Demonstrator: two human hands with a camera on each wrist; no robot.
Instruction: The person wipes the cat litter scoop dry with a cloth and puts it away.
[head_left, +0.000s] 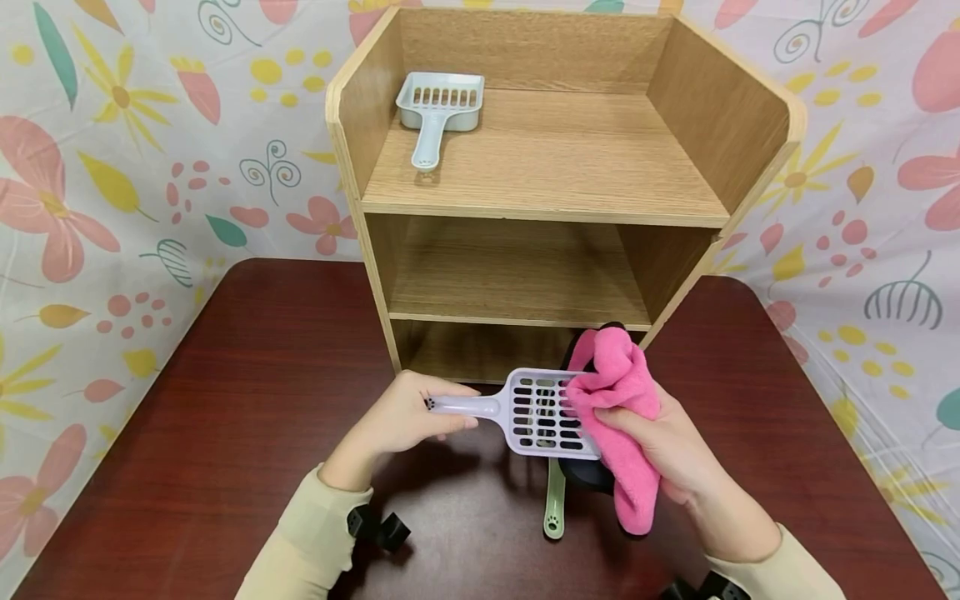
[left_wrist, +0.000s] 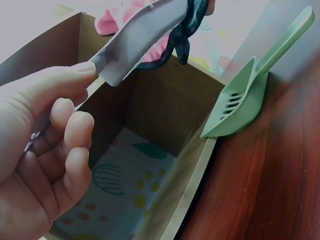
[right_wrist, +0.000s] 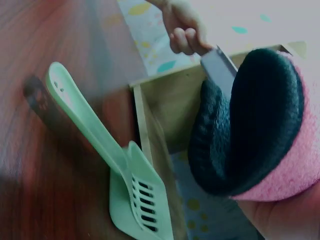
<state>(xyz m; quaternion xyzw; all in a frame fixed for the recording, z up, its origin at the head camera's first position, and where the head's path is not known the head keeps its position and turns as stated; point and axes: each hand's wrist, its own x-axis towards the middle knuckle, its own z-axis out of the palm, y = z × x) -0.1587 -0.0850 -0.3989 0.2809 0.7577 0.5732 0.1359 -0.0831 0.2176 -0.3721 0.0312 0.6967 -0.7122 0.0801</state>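
Note:
My left hand (head_left: 401, 421) pinches the handle of a lavender litter scoop (head_left: 467, 406), its slotted head pointing right. In my right hand (head_left: 678, 450) is a cloth (head_left: 633, 417), pink on one side and dark on the other. Folded cloth covers the right end of the scoop head; the right wrist view shows its dark side (right_wrist: 267, 120) beside the lavender scoop (right_wrist: 218, 72). Below the scoop head, a green litter scoop (head_left: 554, 504) lies on the table with its handle toward me. The left wrist view shows this green scoop (left_wrist: 245, 105) resting in a matching green holder.
A wooden shelf unit (head_left: 540, 162) with several levels stands at the back of the dark red table (head_left: 225, 417). On its top level, at the left, a pale blue scoop (head_left: 429, 142) sits in a shallow holder (head_left: 467, 121). A floral curtain (head_left: 150, 167) hangs behind.

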